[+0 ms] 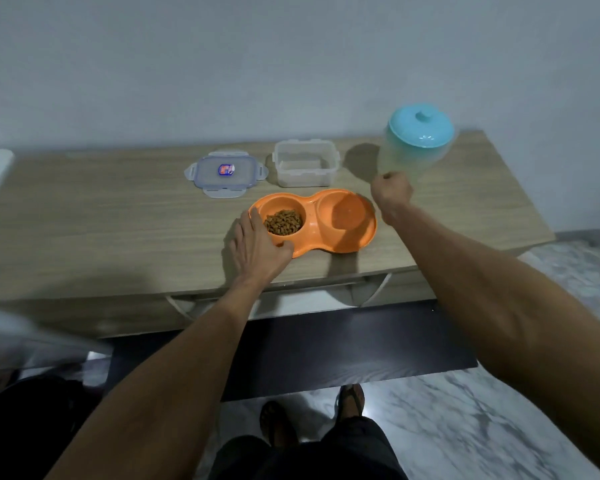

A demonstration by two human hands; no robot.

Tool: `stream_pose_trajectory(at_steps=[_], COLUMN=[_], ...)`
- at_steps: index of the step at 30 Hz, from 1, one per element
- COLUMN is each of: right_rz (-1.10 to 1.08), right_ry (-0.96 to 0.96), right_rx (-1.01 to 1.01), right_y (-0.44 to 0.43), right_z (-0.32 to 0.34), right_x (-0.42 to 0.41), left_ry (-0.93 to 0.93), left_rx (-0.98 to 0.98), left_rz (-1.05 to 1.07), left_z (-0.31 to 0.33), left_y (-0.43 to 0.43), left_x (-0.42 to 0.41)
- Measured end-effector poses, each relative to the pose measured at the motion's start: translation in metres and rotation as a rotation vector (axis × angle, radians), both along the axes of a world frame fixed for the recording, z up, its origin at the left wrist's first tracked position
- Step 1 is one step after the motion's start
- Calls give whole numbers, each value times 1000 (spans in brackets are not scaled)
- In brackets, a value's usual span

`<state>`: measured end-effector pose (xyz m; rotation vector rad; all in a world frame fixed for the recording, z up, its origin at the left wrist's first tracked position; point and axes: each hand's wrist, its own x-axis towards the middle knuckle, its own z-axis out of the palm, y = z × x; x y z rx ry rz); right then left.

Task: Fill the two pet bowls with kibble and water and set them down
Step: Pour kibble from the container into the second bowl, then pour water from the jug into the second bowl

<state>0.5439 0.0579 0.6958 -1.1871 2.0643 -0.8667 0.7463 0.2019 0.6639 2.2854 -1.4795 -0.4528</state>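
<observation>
An orange double pet bowl (340,244) sits near the front edge of the wooden table (101,230). Its left well holds brown kibble (283,222); the right well (347,213) looks empty, though I cannot rule out clear water. My left hand (257,245) rests on the bowl's left rim, thumb on its front edge. My right hand (392,192) is closed around the handle of a clear jug with a turquoise lid (418,142), held tilted above the table, right of the bowl.
A clear plastic container (305,163) stands empty behind the bowl, its clip lid (225,172) lying flat to its left. A dark lower shelf (343,344) juts out under the table. My sandalled feet (350,400) stand on marble floor.
</observation>
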Motion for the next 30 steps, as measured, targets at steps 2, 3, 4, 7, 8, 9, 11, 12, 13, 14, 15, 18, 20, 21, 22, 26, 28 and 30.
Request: stream_pose_trajectory(at_steps=[2, 3, 4, 7, 8, 9, 11, 12, 13, 14, 15, 18, 20, 21, 22, 26, 28, 30], right_rz=[-57, -87, -118, -212, -245, -272, -316, -334, -347, -353, -354, -331, -312, -304, -297, -209, -163, -156], right_ry=[-18, -25, -36, -91, -124, -158, -225, -266, -301, -345, -389, -538, -569, -573, -574, -590, -595, -606], right_rx=[12, 14, 10, 2, -1, -12, -43, -57, -73, -79, -86, -89, -88, -95, -101, -101, -111, -103], right_y=[7, 9, 9, 0, -5, -12, -28, -36, -46, -54, -63, -86, -104, -119, -131, -134, -138, -142], right_z=[-1, -2, -2, 4, 7, 11, 16, 19, 20, 22, 22, 25, 15, 1, -11, -9, -8, -8], right_x=[-22, -34, -45, -78, -87, -95, -109, -115, -120, -125, -128, -134, -142, -150, -157, -155, -151, -147], left_ry=[-62, -82, -97, -141, -151, -155, -169, -178, -187, -194, -198, -211, -212, -211, -211, -187, -169, -161], left_rx=[-38, -50, -60, -39, -22, -4, 23, 32, 39, 44, 46, 60, 78, 79, 75, 70, 83, 89], left_rz=[-73, -120, -163, -256, -274, -284, -285, -278, -271, -262, -250, -223, -212, -200, -186, -150, -139, -133], left_z=[7, 10, 11, 12, 11, 11, 11, 10, 10, 7, 5, -4, -9, -11, -13, -16, -15, -16], left_y=[-6, -10, -15, -30, -34, -37, -43, -45, -46, -48, -49, -50, -50, -50, -50, -54, -57, -59], left_x=[-15, -23, -30, -47, -52, -57, -66, -69, -73, -76, -79, -85, -90, -91, -91, -94, -95, -96])
